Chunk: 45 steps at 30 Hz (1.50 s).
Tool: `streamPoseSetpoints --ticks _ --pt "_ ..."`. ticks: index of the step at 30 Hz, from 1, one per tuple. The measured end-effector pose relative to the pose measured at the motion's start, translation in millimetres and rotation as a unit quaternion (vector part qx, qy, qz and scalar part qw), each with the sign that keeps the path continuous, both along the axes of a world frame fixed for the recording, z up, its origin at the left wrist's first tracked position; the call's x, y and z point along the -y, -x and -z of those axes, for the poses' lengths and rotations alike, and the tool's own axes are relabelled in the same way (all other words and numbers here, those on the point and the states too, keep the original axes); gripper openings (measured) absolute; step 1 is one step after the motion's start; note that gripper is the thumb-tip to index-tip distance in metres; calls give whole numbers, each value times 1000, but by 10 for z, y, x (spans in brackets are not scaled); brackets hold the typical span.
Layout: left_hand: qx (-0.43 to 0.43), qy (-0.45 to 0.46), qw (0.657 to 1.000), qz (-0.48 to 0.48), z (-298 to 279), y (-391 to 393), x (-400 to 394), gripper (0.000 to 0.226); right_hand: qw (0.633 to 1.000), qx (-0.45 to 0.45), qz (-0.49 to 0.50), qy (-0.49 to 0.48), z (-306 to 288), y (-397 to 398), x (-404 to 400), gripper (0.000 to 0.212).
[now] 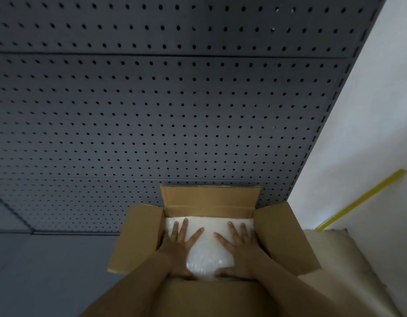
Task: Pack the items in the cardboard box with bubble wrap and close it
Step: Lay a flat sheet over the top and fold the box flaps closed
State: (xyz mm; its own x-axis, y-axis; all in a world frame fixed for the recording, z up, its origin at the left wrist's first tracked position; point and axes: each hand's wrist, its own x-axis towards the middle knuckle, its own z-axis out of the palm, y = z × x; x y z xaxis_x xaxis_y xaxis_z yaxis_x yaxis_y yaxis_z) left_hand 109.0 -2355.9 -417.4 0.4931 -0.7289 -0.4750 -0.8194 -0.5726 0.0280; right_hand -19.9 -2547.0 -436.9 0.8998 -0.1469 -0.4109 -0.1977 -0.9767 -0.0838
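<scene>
It looks like a workshop or stockroom packing corner: a tall grey pegboard panel (175,110) with rows of holes fills the far wall, a plain white wall (369,133) stands on the right, and an open cardboard box (209,200) sits near.

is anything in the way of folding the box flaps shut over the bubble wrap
Only the hands themselves: the left hand and right hand press flat on the white bubble wrap inside the brown cardboard box. Its flaps stand open; nothing else visibly blocks them.

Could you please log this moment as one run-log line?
left hand: flat on bubble wrap | right hand: flat on it | cardboard box: flaps open | step: pressing wrap down
</scene>
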Motion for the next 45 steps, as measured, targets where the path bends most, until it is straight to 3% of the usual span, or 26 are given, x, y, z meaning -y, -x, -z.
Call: streamPoseSetpoints --ticks 6,11,19,23,24,27,31,36,38,40,42,45 --pt "0 -28 1000 -3 -261 132 -139 134 999 -22 19 -21 -222 155 -24 117" --pt "15 10 999 -43 -442 233 -309 95 999 20 29 -14 -465 351 -91 122" --pt "44 49 993 -102 -631 354 -669 78 992 34 113 -42 -745 693 -424 127" --pt "78 46 985 -146 -626 450 -890 71 976 87 201 13 -777 1043 -405 134" --pt "84 44 983 -160 -625 472 -950 69 968 98 230 25 -788 1138 -397 125" --pt "83 48 975 -202 -635 521 -1092 67 934 128 332 30 -764 1341 -320 67" --pt "80 63 965 -240 -651 550 -1174 66 880 219 408 -106 -732 1375 -208 61" --pt "68 121 955 -262 -682 590 -1229 55 857 352 346 -147 -850 1319 -316 45" --pt "74 154 949 -264 -695 610 -1246 52 866 377 285 -164 -927 1280 -431 50" --pt "70 178 944 -268 -696 620 -1248 50 888 338 226 -217 -1012 1227 -619 62" --pt "67 195 941 -267 -710 640 -1252 48 911 233 208 -268 -1010 1176 -781 81" --pt "97 224 936 -252 -767 694 -1264 44 948 91 225 -205 -979 1206 -845 121"
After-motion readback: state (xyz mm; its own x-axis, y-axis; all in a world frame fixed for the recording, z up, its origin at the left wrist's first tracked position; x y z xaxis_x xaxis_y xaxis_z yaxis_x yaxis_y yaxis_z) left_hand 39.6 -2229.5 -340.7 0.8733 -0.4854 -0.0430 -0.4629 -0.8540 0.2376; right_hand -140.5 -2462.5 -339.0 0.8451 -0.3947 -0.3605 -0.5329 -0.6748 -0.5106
